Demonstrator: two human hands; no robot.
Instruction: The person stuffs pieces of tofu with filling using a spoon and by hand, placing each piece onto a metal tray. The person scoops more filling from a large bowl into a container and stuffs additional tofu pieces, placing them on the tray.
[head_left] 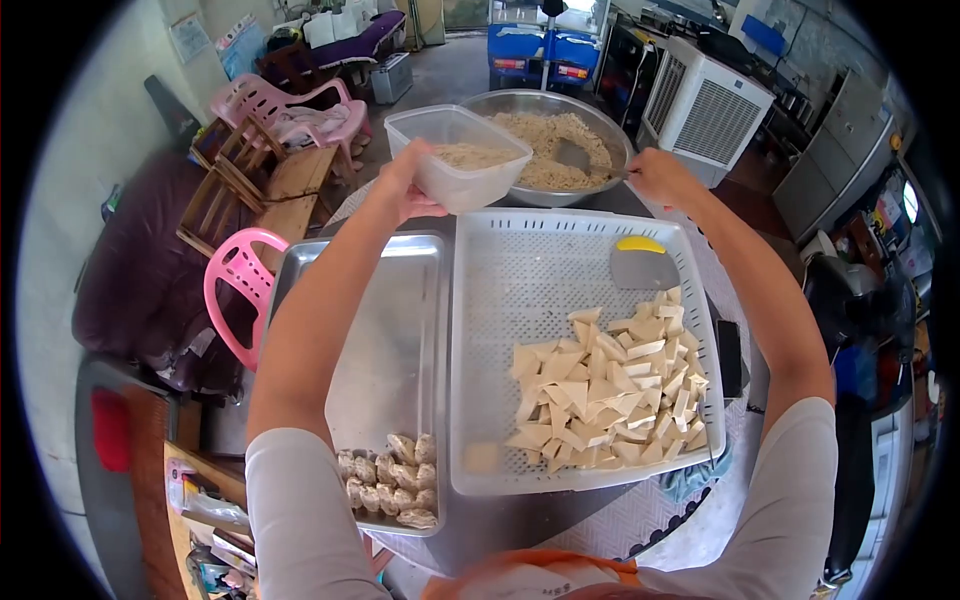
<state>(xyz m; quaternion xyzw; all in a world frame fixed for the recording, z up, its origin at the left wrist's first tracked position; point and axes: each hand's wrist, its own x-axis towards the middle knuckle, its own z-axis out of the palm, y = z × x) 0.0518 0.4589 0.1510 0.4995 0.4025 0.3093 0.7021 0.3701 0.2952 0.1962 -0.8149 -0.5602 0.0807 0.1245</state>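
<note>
My left hand (405,185) grips the side of a clear plastic container (462,188) with some pale minced filling in it, tilted above the near left rim of a large metal bowl (622,130). In the bowl lies a heap of the same crumbly filling (565,125). My right hand (660,178) is closed round the handle of a metal spoon (575,156), whose head rests in the heap. Below, a white perforated plastic tray (520,280) holds many pale tofu triangles (610,390). A scraper with a yellow grip (642,262) lies in its far right corner.
To the left, a metal tray (385,330) carries several filled pieces (395,480) at its near end. A dark phone-like object (732,358) and a bluish cloth (695,480) lie right of the white tray. Pink chairs (245,285) and an air cooler (705,110) stand around.
</note>
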